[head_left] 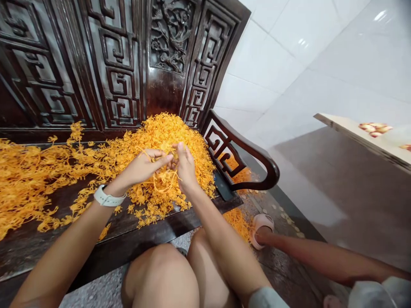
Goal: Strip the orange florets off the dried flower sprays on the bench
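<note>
The left hand (141, 167) and right hand (185, 166) pinch almost shut on a tuft of orange strands (165, 182) above the heap (189, 145) piled against the back edge of the dark wooden surface (105, 229)

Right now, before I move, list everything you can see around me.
carved bench: one, dark brown, in front
orange strands: one large heap, orange, on the bench seat, more on the floor
pink cup: one, pink, on the floor at right
co-worker's arm: one, reaching in from the right to the cup
wall tiles: many, white, at right
board: one, pale, upper right
wristband: one, white, on my left wrist
left hand: one, holding strands
right hand: one, among the strands
knees: two, below the bench edge
</note>
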The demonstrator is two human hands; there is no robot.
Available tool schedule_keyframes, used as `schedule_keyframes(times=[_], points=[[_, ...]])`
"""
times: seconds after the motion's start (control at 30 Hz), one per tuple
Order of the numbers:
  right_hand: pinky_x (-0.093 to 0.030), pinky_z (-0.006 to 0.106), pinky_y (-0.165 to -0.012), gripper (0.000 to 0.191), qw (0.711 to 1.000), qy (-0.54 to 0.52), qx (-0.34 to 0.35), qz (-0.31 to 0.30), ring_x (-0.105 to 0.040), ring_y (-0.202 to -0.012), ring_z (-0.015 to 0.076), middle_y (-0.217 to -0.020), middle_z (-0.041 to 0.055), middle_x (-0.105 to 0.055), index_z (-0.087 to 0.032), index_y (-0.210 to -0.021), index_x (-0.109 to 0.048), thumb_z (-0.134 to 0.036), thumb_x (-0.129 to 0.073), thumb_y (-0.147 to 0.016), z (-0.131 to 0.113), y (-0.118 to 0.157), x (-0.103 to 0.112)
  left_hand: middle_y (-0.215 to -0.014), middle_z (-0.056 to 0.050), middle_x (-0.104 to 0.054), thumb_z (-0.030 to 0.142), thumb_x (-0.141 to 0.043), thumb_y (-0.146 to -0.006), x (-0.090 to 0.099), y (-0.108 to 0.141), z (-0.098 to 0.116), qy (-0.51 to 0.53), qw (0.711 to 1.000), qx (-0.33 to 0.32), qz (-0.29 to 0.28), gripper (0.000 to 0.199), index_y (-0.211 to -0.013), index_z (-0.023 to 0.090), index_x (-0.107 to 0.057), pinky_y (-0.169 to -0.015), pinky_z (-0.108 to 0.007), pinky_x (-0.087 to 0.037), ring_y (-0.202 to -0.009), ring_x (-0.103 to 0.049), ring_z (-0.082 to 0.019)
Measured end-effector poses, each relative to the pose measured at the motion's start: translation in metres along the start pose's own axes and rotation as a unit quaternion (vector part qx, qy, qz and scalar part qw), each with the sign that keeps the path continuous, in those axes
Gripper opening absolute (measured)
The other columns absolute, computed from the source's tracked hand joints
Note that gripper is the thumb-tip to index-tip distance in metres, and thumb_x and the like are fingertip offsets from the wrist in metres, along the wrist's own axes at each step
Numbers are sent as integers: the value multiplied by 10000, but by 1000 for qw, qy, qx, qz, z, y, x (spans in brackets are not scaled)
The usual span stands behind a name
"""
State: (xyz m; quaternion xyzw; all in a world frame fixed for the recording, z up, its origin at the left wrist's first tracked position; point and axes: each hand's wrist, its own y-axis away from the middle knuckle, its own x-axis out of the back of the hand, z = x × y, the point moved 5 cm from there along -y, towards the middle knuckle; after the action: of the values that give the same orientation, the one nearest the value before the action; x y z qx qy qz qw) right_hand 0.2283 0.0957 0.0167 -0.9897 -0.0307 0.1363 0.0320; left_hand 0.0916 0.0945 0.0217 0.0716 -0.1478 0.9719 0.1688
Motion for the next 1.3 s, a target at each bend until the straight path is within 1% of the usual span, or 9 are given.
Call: schedule_keyframes(times=[0.17, 0.37, 0.57, 0.7, 0.77, 0.93, 1.07, 1.2, 1.3], points=[[-307, 255, -551, 582, 995, 5, 11, 99, -331, -599, 96, -698, -61, -347, -233, -775, -412, -711, -721, -893, 9, -7, 13, -696, -3, -568, 559, -605, -1015, -22, 5, 4, -51, 998, -5, -33, 457, -742, 197, -660, -668, -312, -388, -672, -484, -163], [-293, 257, -529, 518, 991, 90, 53, 84, -338, -574, 89, -702, -48, -397, -222, -783, -498, -673, -709, -926, 0, -16, 27, -637, 16, -458, 535, -595, -1022, -14, 9, 11, -74, 997, -15, -24, 502, -648, 212, -505, -629, -314, -339, -626, -413, -152], [-277, 245, -456, 487, 996, 52, 43, 54, -261, -455, 67, -586, -109, -323, -241, -804, -502, -616, -809, -848, 2, -23, 34, -624, 2, -545, 559, -551, -1025, -1, 12, 17, -159, 987, -20, -28, 503, -658, 217, -582, -661, -336, -366, -617, -491, -167], [-261, 234, -448, 453, 987, 3, 19, 157, -303, -439, 74, -554, -115, -333, -252, -807, -433, -547, -758, -918, 7, -38, 55, -546, 7, -456, 501, -598, -997, -6, 30, 45, -204, 974, -63, -77, 515, -581, 223, -477, -572, -339, -298, -545, -427, -164], [-212, 227, -442, 467, 982, -16, -1, 190, -271, -435, 69, -536, -124, -310, -255, -801, -385, -511, -754, -931, 10, -42, 67, -554, 11, -475, 449, -621, -994, -1, 37, 59, -219, 973, -71, -32, 449, -614, 226, -536, -564, -335, -299, -538, -435, -160], [-154, 221, -438, 535, 991, 13, 23, 131, -227, -448, 57, -530, -133, -279, -255, -814, -416, -583, -837, -838, -3, -38, 70, -578, 13, -517, 441, -625, -1002, 38, 40, 62, -179, 972, -69, 135, 388, -695, 208, -665, -529, -296, -294, -543, -444, -141], [-123, 231, -430, 544, 998, 14, -9, 59, -213, -448, 65, -536, -125, -291, -267, -853, -422, -672, -786, -860, -9, -23, 39, -531, 45, -399, 349, -608, -1032, 89, 41, 52, -246, 904, -75, 342, 327, -764, 177, -685, -516, -300, -202, -494, -322, -111], [-153, 242, -433, 503, 999, 22, 29, -17, -197, -447, 65, -554, -114, -295, -273, -878, -424, -673, -725, -917, -23, 3, -7, -626, 13, -478, 285, -524, -1077, 125, 32, 31, -326, 847, -73, 413, 357, -769, 146, -640, -602, -292, -235, -583, -403, -121], [-193, 253, -443, 444, 992, 65, 106, -1, -219, -453, 75, -573, -101, -269, -277, -896, -456, -665, -657, -972, -49, 20, -18, -684, -5, -523, 263, -531, -1063, 158, 31, 11, -367, 811, -32, 454, 326, -779, 143, -637, -658, -279, -256, -645, -420, -133]])
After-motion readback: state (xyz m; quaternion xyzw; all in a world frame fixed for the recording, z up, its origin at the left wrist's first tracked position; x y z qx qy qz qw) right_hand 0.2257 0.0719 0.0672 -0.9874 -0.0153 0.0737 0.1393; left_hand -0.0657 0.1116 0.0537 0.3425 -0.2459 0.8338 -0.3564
